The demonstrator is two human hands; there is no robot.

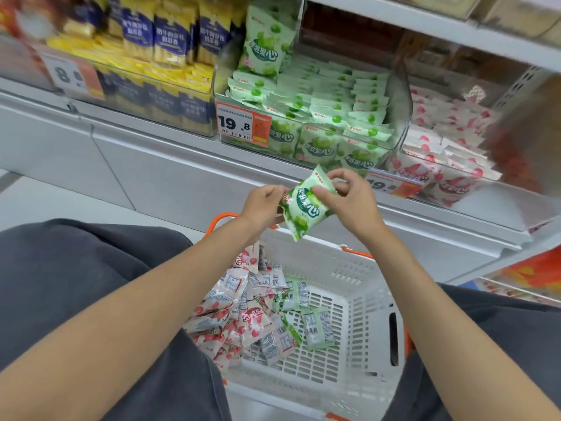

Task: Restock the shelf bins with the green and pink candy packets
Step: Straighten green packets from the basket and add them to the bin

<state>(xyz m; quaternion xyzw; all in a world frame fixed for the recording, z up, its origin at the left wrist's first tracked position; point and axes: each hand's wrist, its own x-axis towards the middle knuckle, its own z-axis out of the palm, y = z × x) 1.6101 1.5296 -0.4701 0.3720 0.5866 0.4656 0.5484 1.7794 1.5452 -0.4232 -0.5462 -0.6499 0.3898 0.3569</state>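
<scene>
Left hand point(263, 205) grips the left end of a green candy packet point(304, 208); right hand point(353, 202) pinches its upper right edge; packet tilted, above the white basket point(368, 294), below the green-packet bin point(321, 117); pink-packet bin point(449, 147) just beside, rightward.

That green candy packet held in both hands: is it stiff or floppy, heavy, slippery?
Probably floppy: the green packet looks puffy and crinkled between the left hand and right hand. Likely light, since fingertip pinches at its edges carry it. Its shiny film may be slippery; packets in the basket lie slumped every way.
</scene>
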